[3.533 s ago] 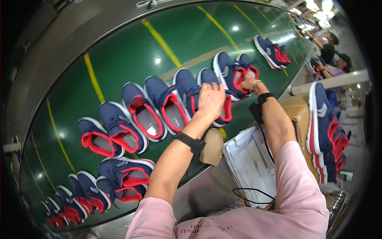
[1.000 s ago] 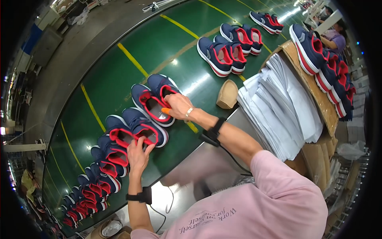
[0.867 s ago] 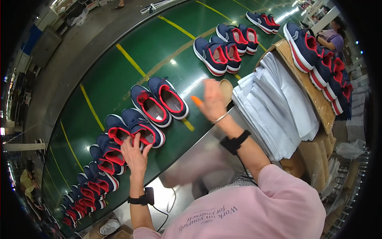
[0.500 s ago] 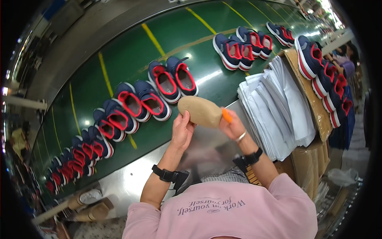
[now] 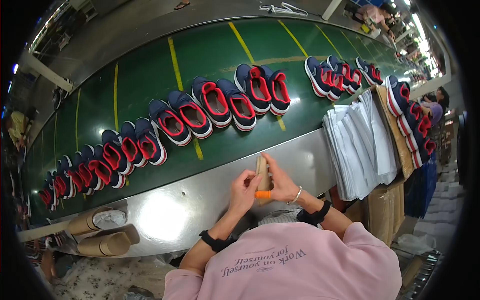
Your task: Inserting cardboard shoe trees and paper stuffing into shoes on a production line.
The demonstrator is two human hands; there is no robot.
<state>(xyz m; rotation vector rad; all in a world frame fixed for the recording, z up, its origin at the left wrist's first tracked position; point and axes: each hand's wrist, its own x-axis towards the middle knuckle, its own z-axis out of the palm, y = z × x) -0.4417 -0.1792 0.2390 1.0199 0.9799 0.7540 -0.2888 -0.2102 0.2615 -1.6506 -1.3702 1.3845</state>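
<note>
My left hand and my right hand together hold a tan cardboard shoe insert, turned edge-on above the steel rim of the conveyor. An orange finger cover shows on my right hand. Both wrists wear black bands, the right also a thin bracelet. Beyond my hands, pairs of navy sneakers with red lining lie in a curved row on the green belt.
A stack of white paper sheets lies to my right on cardboard boxes. More navy and red sneakers stand along the far right edge. Rolled cardboard pieces sit at the lower left. Other people work at the far right.
My hands left the sneakers on the belt and picked up the tan insert. They have lowered it toward me and turned it edge-on. The shoes have drifted along the belt.
</note>
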